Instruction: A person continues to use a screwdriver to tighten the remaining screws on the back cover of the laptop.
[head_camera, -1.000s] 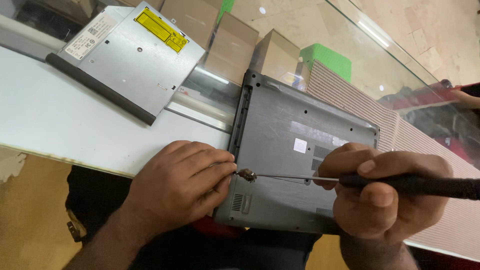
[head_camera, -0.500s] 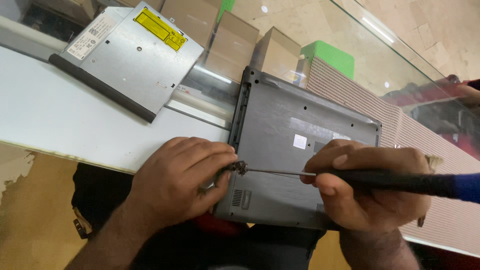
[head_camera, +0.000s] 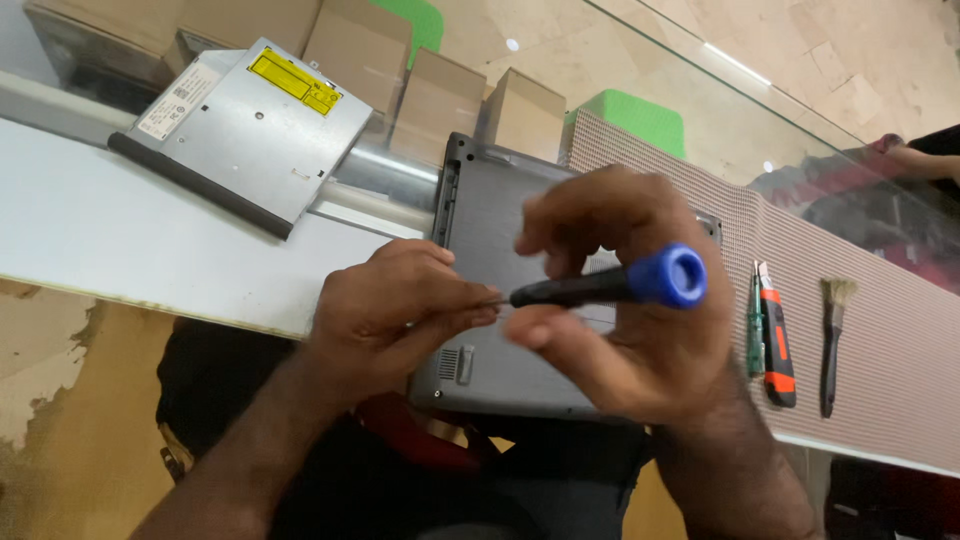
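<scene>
**Screwdriver at the underside of a grey laptop**

The right hand (head_camera: 640, 310) has its fingers curled around a black-shafted screwdriver with a blue handle cap (head_camera: 610, 285). Its tip meets the left hand (head_camera: 400, 310), whose fingers pinch together at it; anything between them is too small to tell. Both hover over the overturned grey plastic laptop (head_camera: 480, 210) overhanging the white counter (head_camera: 90, 240). Right lie an orange utility knife (head_camera: 777, 335) and a small brush (head_camera: 832, 340). Farther off rests a flat silver optical drive (head_camera: 250, 125), before brown cardboard boxes (head_camera: 440, 95).

We see a grey laptop (head_camera: 480, 215) lying underside up at the white counter's edge; above it, a black-shafted screwdriver (head_camera: 610, 285) with a blue handle end lies level, its tip apparently hidden between fingertips.
</scene>
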